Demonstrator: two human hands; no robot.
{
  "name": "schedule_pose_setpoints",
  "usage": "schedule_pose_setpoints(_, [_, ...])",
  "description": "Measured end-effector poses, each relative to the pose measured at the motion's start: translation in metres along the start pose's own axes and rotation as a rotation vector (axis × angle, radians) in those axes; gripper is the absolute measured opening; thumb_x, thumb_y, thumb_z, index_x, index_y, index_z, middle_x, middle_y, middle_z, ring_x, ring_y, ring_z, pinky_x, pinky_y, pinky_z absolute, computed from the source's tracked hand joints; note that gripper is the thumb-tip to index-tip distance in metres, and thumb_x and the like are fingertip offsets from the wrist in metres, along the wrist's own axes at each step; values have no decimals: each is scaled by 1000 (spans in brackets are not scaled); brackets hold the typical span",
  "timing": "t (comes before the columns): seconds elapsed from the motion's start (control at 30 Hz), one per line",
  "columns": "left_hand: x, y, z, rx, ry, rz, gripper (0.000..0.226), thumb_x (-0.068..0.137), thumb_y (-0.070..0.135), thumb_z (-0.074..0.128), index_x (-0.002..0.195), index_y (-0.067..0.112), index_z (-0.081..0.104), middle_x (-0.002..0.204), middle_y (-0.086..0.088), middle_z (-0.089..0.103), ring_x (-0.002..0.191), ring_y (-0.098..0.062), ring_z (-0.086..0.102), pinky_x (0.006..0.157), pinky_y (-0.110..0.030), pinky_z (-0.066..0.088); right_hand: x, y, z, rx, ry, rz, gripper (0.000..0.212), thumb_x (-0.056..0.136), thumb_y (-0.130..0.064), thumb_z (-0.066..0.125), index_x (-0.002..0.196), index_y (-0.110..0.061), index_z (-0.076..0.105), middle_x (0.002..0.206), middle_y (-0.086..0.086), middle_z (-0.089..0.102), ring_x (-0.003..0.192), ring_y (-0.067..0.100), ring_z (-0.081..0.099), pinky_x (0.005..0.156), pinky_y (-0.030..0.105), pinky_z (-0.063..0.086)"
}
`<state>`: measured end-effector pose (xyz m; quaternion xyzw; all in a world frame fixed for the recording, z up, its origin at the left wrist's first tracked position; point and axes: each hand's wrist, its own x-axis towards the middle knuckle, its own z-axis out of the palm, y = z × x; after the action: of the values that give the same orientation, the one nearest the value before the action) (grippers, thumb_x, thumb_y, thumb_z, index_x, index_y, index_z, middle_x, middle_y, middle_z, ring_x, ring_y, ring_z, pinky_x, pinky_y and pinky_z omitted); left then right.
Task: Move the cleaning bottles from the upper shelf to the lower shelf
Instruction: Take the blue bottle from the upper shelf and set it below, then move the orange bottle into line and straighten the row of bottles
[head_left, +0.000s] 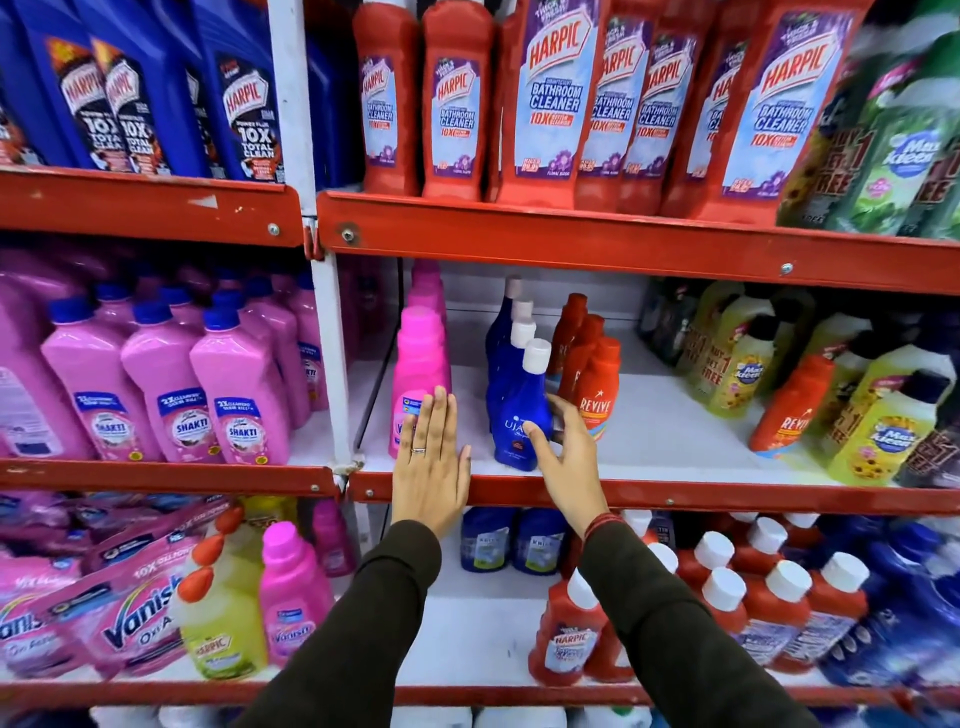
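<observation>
We are facing red metal store shelving (571, 236) packed with cleaning products, Harpic bottles (548, 98) filling the top of the frame. At centre, our left hand (431, 462) is lying flat and fully open against a pink bottle (418, 364) on the middle shelf, holding nothing. Just right of it, our right hand (563, 457) is curling half-closed around the front blue bottle (522, 410), thumb on its label

Front blue Ujala bottle (522, 415) with white cap, upright at the front edge of the middle shelf (675, 491), heading a row of identical bottles (506, 332). The lower shelf (467, 639) carries red Harpic bottles (569, 639).
</observation>
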<state>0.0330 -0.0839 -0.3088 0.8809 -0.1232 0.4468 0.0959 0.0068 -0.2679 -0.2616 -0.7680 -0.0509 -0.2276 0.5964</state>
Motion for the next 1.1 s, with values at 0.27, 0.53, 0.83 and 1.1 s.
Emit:
schedule_pose_setpoints(0.27, [0, 7, -9, 29, -33, -15, 74, 103, 32, 27, 160, 7, -13, 167, -8, -29, 156, -19, -22, 128, -38, -7, -3, -3, -4, 51, -55, 17, 55, 100, -24, 63, 149, -23, 39, 145, -2, 54, 132, 13, 55, 82, 5, 53])
schedule_pose_setpoints(0.53, [20, 70, -13, -16, -50, -28, 68, 103, 30, 30, 159, 1, 5, 168, -15, -7, 158, -25, -11, 128, -41, -6, -3, 0, -55, -64, 117, -44, 54, 102, -36, 57, 151, -24, 38, 150, -3, 48, 136, 12, 49, 117, 34, 41])
schedule_pose_setpoints(0.83, [16, 111, 10, -29, -71, 13, 67, 98, 27, 34, 156, -3, 18, 164, -18, 14, 152, -32, 14, 127, -40, -3, 21, 16, -169, -320, 474, -39, 53, 104, -25, 55, 150, -6, 38, 155, 14, 34, 146, 25, 33, 113, 14, 19])
schedule_pose_setpoints(1.1, [15, 110, 18, -7, -26, 18, 67, 101, 26, 30, 157, -5, 12, 166, -22, 18, 157, -30, 1, 129, -39, -8, 66, 25, -239, -324, 685, 234, 75, 103, -23, 56, 159, 6, 15, 166, 25, 15, 156, 38, 14, 125, 37, 13])
